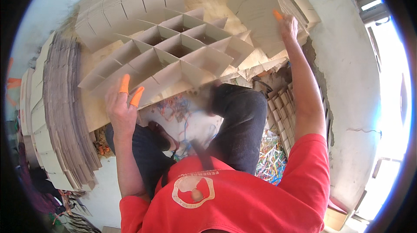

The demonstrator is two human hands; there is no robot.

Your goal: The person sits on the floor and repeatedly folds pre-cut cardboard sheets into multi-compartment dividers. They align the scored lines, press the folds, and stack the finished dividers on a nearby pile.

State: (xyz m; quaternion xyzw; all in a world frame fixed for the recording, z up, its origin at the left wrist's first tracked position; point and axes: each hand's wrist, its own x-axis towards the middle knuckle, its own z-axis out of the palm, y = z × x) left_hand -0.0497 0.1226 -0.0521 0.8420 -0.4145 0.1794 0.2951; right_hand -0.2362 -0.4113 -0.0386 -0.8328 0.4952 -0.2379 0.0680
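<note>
Cardboard grid (169, 76) before me.
My left hand (120, 110): fingers apart, perhaps steadying it; right hand (288, 28) at sheet (254, 13), can't tell if clamped.

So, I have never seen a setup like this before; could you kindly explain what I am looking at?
There is no machine here: a seated person in a red shirt works bare-handed. The single picture comes from a wide camera on their head, looking down, hence the dark round rim and bent edges.

On the wooden work surface stands a grid of interlocking cardboard dividers, with a stack of slotted sheets behind it.

The left hand, two fingertips covered in orange, is at the grid's near left side; blur hides whether it grips. The right hand, also showing an orange cover, is at the edge of a large cardboard sheet; its exact grip is unclear.
</note>
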